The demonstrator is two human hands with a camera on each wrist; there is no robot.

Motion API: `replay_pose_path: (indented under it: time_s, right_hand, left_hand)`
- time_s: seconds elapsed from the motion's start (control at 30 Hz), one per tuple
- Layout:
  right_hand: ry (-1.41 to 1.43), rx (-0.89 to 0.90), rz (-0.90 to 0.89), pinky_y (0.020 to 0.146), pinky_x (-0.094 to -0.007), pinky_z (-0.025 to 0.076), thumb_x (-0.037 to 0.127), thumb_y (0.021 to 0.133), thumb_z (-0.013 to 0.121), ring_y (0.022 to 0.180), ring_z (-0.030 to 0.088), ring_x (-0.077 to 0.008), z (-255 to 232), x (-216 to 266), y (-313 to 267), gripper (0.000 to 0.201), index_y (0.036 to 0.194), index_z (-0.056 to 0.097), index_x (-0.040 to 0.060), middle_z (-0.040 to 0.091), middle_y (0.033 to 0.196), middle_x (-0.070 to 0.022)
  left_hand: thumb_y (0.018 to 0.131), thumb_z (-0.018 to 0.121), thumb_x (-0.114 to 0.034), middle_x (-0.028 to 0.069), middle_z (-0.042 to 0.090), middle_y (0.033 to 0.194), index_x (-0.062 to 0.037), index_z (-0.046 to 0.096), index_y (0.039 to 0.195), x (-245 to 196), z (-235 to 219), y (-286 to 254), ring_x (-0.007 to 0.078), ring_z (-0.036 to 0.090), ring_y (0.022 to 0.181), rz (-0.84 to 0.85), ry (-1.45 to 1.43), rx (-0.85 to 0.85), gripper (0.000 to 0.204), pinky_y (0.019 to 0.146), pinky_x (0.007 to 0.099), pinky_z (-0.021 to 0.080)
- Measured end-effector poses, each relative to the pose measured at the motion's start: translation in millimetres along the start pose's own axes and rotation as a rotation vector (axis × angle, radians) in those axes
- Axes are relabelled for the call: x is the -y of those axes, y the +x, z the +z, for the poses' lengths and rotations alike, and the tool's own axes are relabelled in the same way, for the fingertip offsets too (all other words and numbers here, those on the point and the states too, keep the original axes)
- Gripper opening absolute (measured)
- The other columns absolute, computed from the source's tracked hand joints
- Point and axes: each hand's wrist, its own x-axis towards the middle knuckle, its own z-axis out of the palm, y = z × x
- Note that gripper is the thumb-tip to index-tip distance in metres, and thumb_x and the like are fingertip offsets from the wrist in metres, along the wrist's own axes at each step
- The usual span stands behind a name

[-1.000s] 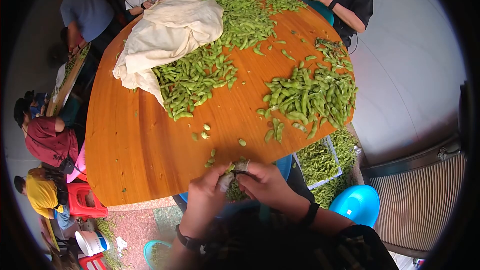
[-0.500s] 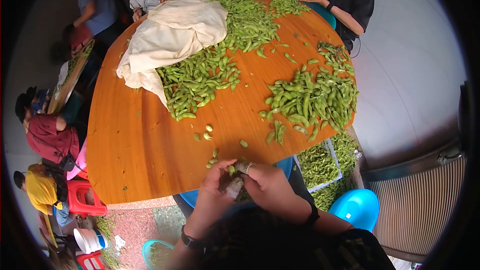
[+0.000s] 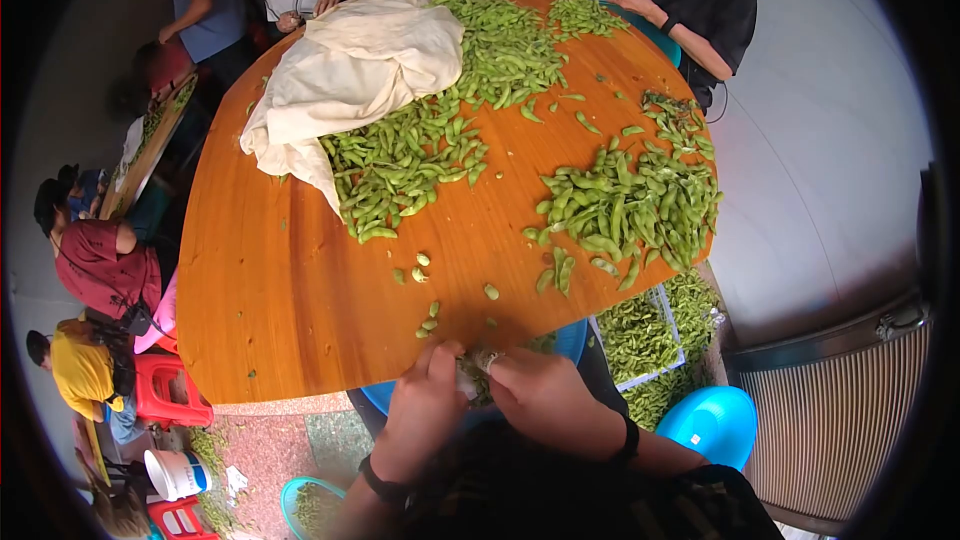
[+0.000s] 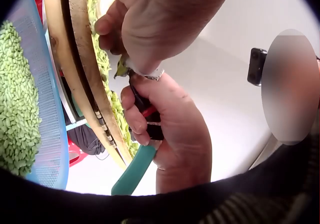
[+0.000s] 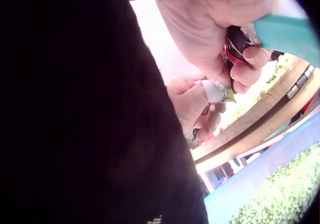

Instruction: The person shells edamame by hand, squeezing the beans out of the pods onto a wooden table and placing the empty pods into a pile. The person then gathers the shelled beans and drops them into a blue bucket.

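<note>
Low in the head view my left hand (image 3: pixel 418 412) and right hand (image 3: pixel 545 398) meet at the table's near edge. My left fingers pinch a green soybean pod (image 4: pixel 121 67), mostly hidden behind them. A white wrap (image 5: pixel 214 90) covers the left thumb. My right fingers curl round a tool with a teal handle (image 4: pixel 135 170) and a black and red middle; its working end is hidden by the hands, so I cannot tell its kind. Below both hands stands a blue mesh basket (image 4: pixel 52 134) with shelled green beans (image 4: pixel 17 101).
The round wooden table (image 3: pixel 270 310) carries a large pod heap (image 3: pixel 410 165), partly under a cream cloth (image 3: pixel 355 65), and another pile (image 3: pixel 630 200) at right. Several loose beans (image 3: pixel 430 318) lie near me. More pods fill a crate (image 3: pixel 640 335) on the floor. Other people sit around.
The left fingers, spread half a second ago with a green piece showing, have closed in. Both hands have dipped slightly in the head view, and the table scene has shifted a little right.
</note>
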Motion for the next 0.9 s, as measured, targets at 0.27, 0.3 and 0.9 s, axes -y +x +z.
replay_pose_path:
  time_s: [0.27,0.3,0.9]
  right_hand:
    - [-0.112,-0.247,0.064,0.057,-0.0420,0.050,0.001,0.080,0.059,0.067,0.063,-0.0346,-25.8,-22.2,15.7,0.026,0.105,0.062,0.0009,0.062,0.079,-0.0178]
    - [-0.167,-0.317,0.119,0.057,-0.0423,0.050,0.001,0.081,0.059,0.066,0.062,-0.0357,-29.7,-34.5,19.1,0.025,0.106,0.061,0.0006,0.062,0.078,-0.0188]
    - [0.345,-0.511,0.415,0.050,-0.0253,0.042,0.007,0.092,0.055,0.053,0.052,-0.0098,-48.1,-98.2,20.1,0.017,0.107,0.063,0.0009,0.058,0.063,-0.0041]
  left_hand:
    - [0.068,0.052,0.015,0.0181,0.059,0.095,-0.0008,0.060,0.093,7.5,-10.0,-10.5,0.0375,0.063,0.080,-0.092,0.004,-0.021,0.030,0.069,0.0407,0.052]
    - [0.070,0.053,0.013,0.0186,0.059,0.098,-0.0009,0.062,0.095,7.8,-13.4,-9.6,0.0372,0.063,0.081,-0.018,-0.036,-0.015,0.030,0.069,0.0402,0.052]
    - [0.090,0.057,-0.009,0.0187,0.063,0.097,-0.0025,0.059,0.103,40.7,-17.5,75.8,0.0385,0.062,0.081,-0.114,0.203,-0.136,0.015,0.067,0.0445,0.051]
